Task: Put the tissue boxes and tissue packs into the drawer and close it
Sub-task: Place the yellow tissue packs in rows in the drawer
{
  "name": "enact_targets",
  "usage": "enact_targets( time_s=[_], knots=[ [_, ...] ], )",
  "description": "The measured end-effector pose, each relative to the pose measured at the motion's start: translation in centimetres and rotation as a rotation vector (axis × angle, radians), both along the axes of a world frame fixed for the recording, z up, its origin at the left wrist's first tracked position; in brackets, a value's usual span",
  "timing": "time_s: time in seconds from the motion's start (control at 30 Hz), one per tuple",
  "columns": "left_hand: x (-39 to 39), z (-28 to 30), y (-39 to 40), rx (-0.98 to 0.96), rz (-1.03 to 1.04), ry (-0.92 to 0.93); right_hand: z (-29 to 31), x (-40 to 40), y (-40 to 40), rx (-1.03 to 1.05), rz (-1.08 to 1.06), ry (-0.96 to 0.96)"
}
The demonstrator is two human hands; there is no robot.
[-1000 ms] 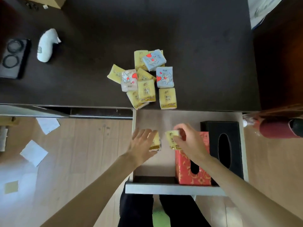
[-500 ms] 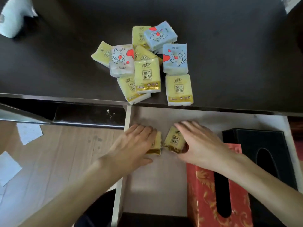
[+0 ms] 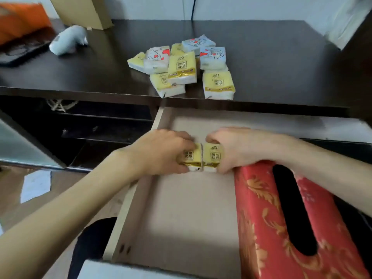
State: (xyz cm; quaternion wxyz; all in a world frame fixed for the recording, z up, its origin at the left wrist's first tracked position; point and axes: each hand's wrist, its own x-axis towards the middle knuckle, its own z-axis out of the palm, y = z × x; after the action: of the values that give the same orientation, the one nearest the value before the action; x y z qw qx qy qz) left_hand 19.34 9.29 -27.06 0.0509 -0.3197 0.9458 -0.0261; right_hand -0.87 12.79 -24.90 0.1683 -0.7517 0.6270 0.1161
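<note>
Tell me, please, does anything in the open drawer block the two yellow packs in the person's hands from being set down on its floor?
Nothing visible does. The left hand and right hand hold two yellow packs side by side over bare drawer floor. The red tissue box sits to their right, beside that spot and not in it.

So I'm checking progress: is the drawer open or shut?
Open. The drawer is pulled out, its floor exposed, with the red tissue box inside and both hands placing yellow packs in it.

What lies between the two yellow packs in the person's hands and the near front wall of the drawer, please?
Nothing: in the head view, the drawer floor is bare from the two yellow packs to the front wall.
</note>
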Motion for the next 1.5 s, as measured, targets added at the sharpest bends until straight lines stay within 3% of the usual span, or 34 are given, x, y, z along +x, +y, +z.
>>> enact_targets(
  time_s=[0.13,0.27,0.6,0.73,0.87,0.97,1.03,1.1,1.2,1.27,1.37,1.5],
  knots=[
    [-0.4,0.8,0.1,0.035,0.034,0.017,0.9,0.0,0.3,-0.010,-0.134,-0.044],
    [-0.5,0.6,-0.4,0.069,0.035,0.012,0.1,1.0,0.2,-0.049,-0.085,0.034],
    [-0.5,0.6,-0.4,0.099,0.033,0.086,0.6,1.1,0.6,-0.119,-0.023,-0.052],
    [0.1,0.8,-0.5,0.187,0.067,0.315,0.4,0.6,1.3,-0.253,-0.062,-0.203],
    [1.4,0.3,0.2,0.230,0.176,0.796,0.3,-0.3,2.5,-0.555,-0.166,-0.604],
    [1.7,1.9,0.3,0.020,0.093,0.997,2.1,-1.1,2.0,-0.842,-0.138,-0.762],
    [1.6,4.3,-0.3,-0.163,0.033,1.033,3.7,-1.7,0.8,-0.977,-0.050,-0.605],
    [1.2,6.6,-1.5,-0.226,0.080,1.021,4.9,-2.4,-0.5,-1.007,0.010,-0.334],
    [0.5,7.9,-3.6,-0.128,0.222,0.749,4.8,-3.5,-1.1,-0.872,0.012,-0.164],
    [0.0,7.7,-4.3,-0.129,0.282,0.614,4.2,-4.4,-0.6,-0.831,0.004,-0.148],
    [-0.6,7.7,-4.5,-0.309,0.214,0.564,3.9,-6.0,0.4,-0.858,-0.029,-0.225],
    [-1.7,7.7,-4.7,-0.298,0.168,0.563,4.2,-6.9,0.7,-0.647,-0.061,-0.298]
  ],
)
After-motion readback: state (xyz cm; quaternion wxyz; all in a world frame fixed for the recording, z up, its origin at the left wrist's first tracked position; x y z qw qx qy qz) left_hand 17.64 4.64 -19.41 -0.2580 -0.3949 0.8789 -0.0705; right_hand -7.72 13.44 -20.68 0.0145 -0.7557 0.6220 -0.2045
